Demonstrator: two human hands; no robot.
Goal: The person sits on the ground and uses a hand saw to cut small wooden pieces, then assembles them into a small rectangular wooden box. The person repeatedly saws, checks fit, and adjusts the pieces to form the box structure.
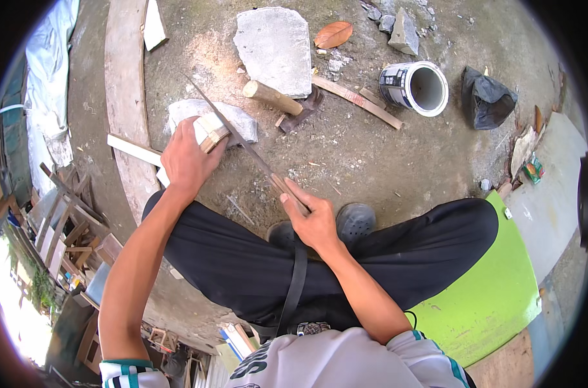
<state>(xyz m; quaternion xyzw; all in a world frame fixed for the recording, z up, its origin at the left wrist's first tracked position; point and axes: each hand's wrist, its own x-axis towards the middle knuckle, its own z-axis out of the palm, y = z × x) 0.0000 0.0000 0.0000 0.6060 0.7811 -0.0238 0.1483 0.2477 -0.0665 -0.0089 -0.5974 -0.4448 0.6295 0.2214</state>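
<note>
My left hand (185,158) is closed round a short piece of pale, white-faced wood (211,131), held over a flat grey stone (243,123) on the ground. In my right hand (315,220) is the wooden handle of a long-bladed tool (242,139). Its thin dark blade slants up and left, close beside the wood's right side. The blade shows nearly edge-on, so I cannot tell whether it is a saw or a large knife. Just right of the stone lies a hammer-like tool (273,98) with a thick wooden handle and a dark head.
Beyond the wood lies a pale stone slab (274,48). A wooden strip (358,102), an open paint can (428,89) and a crumpled black bag (488,98) lie to the right. A long board (127,77) runs along the left. Beneath my right knee is a green panel (481,310).
</note>
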